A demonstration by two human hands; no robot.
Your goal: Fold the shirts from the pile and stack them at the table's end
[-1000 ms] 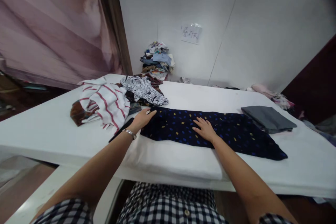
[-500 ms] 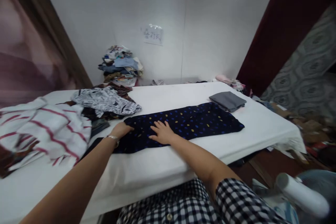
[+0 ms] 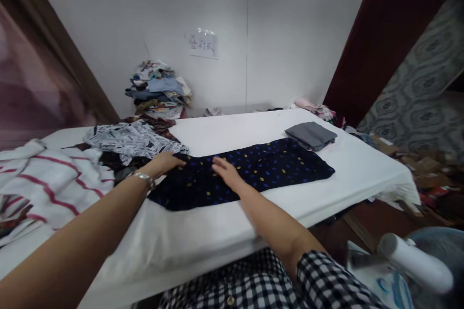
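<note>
View swung right, both hands [image 3: 165, 163] [image 3: 225, 174] flat on dotted garment [image 3: 253, 169], table [image 3: 232, 231].

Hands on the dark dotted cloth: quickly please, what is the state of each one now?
Left hand: open, flat on the left end of the dark dotted cloth, holding nothing.
Right hand: open, palm down on the cloth, holding nothing.

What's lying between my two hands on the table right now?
In the head view, only the dark dotted garment lies between the left hand and right hand; both rest flat on it.
</note>
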